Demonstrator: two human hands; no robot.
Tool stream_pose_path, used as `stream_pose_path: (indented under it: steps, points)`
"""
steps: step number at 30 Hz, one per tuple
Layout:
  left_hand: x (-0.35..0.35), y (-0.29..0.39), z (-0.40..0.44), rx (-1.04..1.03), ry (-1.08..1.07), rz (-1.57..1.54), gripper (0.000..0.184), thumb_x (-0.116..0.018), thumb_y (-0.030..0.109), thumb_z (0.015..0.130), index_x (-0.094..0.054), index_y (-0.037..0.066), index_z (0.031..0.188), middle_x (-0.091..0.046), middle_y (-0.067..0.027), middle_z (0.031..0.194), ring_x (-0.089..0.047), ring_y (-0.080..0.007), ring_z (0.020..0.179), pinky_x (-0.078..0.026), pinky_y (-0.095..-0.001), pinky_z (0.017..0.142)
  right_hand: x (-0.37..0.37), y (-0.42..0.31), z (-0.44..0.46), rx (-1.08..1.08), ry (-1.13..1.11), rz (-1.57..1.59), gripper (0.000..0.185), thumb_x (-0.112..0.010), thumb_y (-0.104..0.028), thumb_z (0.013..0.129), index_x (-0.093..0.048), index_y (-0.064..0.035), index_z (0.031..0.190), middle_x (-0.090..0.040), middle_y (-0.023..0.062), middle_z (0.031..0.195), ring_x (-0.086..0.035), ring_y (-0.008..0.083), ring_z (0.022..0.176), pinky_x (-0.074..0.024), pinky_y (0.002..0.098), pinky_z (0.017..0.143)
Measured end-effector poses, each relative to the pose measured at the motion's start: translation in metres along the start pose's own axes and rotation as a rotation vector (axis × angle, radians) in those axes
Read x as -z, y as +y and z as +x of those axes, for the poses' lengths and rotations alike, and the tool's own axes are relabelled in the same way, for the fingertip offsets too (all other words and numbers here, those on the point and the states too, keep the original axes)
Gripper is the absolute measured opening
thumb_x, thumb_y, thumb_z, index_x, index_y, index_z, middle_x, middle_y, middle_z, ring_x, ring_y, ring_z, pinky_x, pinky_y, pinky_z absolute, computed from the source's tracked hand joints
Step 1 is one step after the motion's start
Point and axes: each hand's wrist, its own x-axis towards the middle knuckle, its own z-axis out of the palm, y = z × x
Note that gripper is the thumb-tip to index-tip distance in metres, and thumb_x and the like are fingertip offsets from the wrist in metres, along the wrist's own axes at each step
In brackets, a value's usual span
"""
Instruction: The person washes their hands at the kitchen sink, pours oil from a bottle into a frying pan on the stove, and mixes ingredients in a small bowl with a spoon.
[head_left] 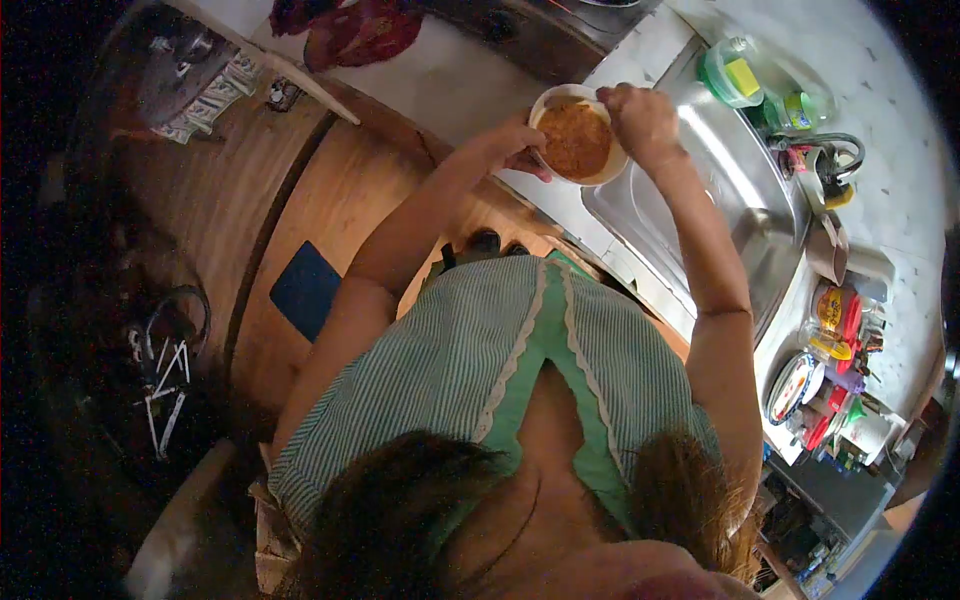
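The bowl [616,163] was found at 1 o'clock from the picture's centre, beside the sink [660,225] and over or near the counter [562,204]; whether anything bore it from below could not be established. It contained orange-brown food [575,142].

The left hand [522,148] gripped the bowl between 8 and 9 o'clock on its rim, thumb side uppermost, the remaining fingers set against the lower wall. The left elbow was bent and carried away from the body, with the left forearm [430,215] directed towards 1 to 2 o'clock. The right hand [640,122] stood at the rim between 1 and 3 o'clock, its back upward and its fingers curled inward. The right forearm [700,235] pointed towards 11 o'clock. Whether the right fingers gripped the rim or a slim handle could not be determined.

The right hand concealed part of the rim, and the food was too blurred to identify. At 11 o'clock, a red cloth [365,35] was cut off by the upper border. Deep shade between 8 and 9 o'clock left a white frame [165,390] hard to make out. At 7 o'clock, hair [400,500] hid part of the striped top [420,370]
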Motion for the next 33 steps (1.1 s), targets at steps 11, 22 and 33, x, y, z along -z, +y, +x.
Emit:
stream_pose_path:
  steps: [11,22,33]
  points:
    - [-0.007,-0.029,-0.008,-0.836,0.103,0.412,0.095,-0.086,0.013,0.049,-0.036,0.002,0.128,-0.044,-0.0175,0.128,-0.046,-0.0259,0.119,-0.04,-0.0382,0.099,0.004,0.018,0.005,0.249,0.066,-0.061,0.011,-0.056,-0.013,0.077,-0.065,-0.0147,0.083,-0.065,0.0109,0.076,-0.065,0.0267,0.068,-0.0521,0.0405,0.061]
    - [-0.001,-0.047,-0.015,-0.708,0.505,0.838,0.081,-0.087,0.032,0.046,-0.05,0.005,0.112,-0.051,-0.0155,0.119,-0.049,-0.0311,0.112,-0.04,-0.0374,0.095,0.014,0.012,-0.022,0.179,-0.386,0.026,0.018,-0.054,-0.018,0.082,-0.066,-0.0139,0.095,-0.067,0.0117,0.091,-0.066,0.03,0.086,-0.0542,0.042,0.071]
    - [-0.003,-0.043,-0.011,-0.661,0.504,0.805,0.076,-0.089,0.028,0.043,-0.052,0.005,0.106,-0.057,-0.0133,0.103,-0.054,-0.0268,0.1,-0.044,-0.0358,0.088,-0.043,0.015,-0.027,-0.094,-0.31,0.308,0.015,-0.053,-0.014,0.079,-0.065,-0.0114,0.088,-0.065,0.0134,0.092,-0.062,0.0334,0.087,-0.0504,0.042,0.075]
